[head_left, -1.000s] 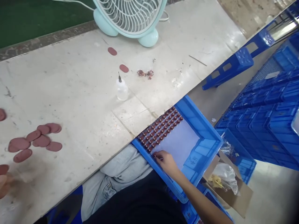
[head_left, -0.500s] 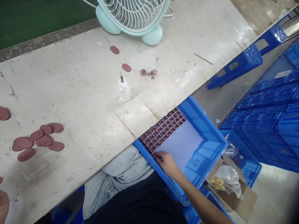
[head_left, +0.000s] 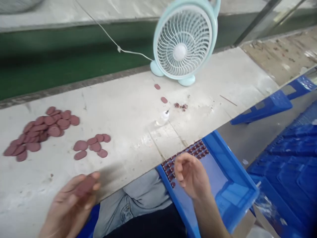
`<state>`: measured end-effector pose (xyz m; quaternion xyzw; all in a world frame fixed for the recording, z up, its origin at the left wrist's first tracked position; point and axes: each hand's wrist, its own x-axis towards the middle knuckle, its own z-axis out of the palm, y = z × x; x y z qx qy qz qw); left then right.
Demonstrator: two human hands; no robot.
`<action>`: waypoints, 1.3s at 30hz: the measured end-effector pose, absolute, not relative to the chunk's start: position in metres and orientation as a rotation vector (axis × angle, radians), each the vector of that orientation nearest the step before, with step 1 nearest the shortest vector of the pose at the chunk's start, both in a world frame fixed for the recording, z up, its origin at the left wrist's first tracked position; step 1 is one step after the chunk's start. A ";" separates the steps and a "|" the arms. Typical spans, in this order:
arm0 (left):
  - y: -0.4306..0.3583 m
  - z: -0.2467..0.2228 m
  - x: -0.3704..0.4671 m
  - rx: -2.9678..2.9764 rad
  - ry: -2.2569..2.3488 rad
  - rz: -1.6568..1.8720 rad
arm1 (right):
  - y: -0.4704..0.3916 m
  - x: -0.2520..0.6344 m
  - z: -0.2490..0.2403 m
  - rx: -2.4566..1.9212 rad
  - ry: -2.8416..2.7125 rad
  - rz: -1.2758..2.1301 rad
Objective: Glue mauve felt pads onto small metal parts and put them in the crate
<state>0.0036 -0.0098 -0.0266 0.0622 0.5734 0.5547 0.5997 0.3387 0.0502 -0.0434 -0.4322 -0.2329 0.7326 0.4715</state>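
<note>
Left grip (head_left: 66, 208) pinches a red oval (head_left: 85, 186), perhaps to steady it; right grip (head_left: 193, 175), loosely spread, hovers above a crate (head_left: 235, 183).

A person's bare left hand (head_left: 71, 201), slightly blurred, reaches in from the lower left, thumb and bent fingers drawn together in a pinch, fingertips pointing up and to the right. Well apart from it, the bare right hand (head_left: 192, 177) is raised, palm partly showing, its fingers loosely curled around a hollow. The bare right forearm (head_left: 210, 216) slants down toward the bottom edge, the wrist nearly straight.
</note>
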 end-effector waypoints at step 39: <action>-0.012 -0.023 0.079 0.031 0.824 1.309 | 0.037 0.215 -0.012 -1.154 -1.386 0.904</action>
